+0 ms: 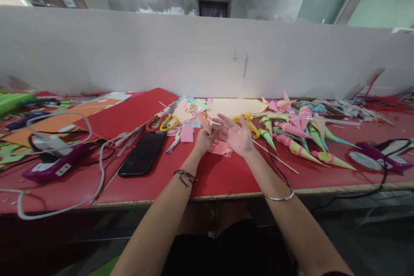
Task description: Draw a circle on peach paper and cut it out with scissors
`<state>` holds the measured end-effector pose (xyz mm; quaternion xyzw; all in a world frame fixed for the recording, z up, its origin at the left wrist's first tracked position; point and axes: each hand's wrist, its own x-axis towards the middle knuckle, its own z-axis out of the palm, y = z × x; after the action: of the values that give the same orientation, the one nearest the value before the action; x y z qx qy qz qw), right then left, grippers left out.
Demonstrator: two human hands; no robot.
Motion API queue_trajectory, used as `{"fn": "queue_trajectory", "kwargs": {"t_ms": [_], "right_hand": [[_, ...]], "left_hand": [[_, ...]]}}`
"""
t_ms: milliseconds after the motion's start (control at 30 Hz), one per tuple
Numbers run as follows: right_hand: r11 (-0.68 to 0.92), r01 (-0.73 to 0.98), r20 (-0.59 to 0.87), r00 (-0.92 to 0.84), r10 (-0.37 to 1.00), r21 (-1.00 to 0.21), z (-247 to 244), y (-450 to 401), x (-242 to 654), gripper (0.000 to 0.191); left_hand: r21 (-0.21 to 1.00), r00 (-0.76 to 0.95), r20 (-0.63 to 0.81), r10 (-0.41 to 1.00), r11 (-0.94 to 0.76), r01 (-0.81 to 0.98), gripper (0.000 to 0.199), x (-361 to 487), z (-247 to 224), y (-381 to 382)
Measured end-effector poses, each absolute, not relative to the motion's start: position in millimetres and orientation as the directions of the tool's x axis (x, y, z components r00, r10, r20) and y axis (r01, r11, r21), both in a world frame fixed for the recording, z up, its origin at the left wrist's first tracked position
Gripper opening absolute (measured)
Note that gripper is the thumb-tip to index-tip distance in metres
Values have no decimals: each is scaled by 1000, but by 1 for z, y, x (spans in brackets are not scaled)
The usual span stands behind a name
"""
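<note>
My left hand [203,141] is closed around a small peach paper cone [204,121] with a pink top, held over the red table. Close on its right, my right hand [237,136] is open, palm up with the fingers spread, and nothing lies in it. Just beyond the right hand's fingers is a yellow glue gun [248,121] with a long clear glue stick [310,117] out of its back. Pink paper pieces [221,148] lie under the hands. Several finished-looking paper cones [304,151] in pink, yellow and green are heaped to the right.
Left of my hands lie a black phone [142,154], scissors [161,122] with red and yellow handles, and red card sheets [129,114]. Purple power strips [58,166] with cables sit at both sides. A thin wooden stick [276,157] lies at right. A white partition [129,56] rises behind.
</note>
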<state>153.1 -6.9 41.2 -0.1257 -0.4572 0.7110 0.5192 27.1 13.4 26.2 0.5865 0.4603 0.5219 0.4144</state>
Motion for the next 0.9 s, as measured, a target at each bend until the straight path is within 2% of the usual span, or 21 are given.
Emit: {"fn": "queue_trajectory", "kwargs": {"t_ms": [100, 167, 233, 300, 400, 533, 667, 900], "right_hand": [[10, -591, 265, -346, 900, -806, 40, -4, 152, 51], [80, -539, 224, -207, 952, -839, 37, -1, 151, 46], [164, -401, 196, -40, 980, -901, 32, 3, 149, 36], [242, -189, 234, 64, 970, -952, 27, 6, 146, 25], [353, 87, 358, 57, 932, -932, 21, 6, 143, 20], [464, 253, 476, -15, 879, -849, 21, 3, 141, 18], [503, 322, 532, 1, 847, -802, 23, 2, 143, 10], [534, 342, 563, -17, 826, -773, 22, 1, 143, 12]], "left_hand": [[969, -21, 229, 973, -226, 103, 18, 27, 28, 14], [970, -59, 226, 972, -219, 105, 19, 27, 28, 15], [971, -81, 224, 971, -215, 109, 21, 27, 28, 15], [970, -85, 224, 971, -214, 113, 23, 27, 29, 14], [970, -74, 225, 972, -215, 117, 22, 27, 31, 12], [969, -27, 218, 976, -213, 125, 25, 27, 31, 11], [967, 7, 222, 975, -221, 124, 28, 28, 26, 13], [964, 46, 227, 973, -231, 133, 35, 26, 23, 12]]}}
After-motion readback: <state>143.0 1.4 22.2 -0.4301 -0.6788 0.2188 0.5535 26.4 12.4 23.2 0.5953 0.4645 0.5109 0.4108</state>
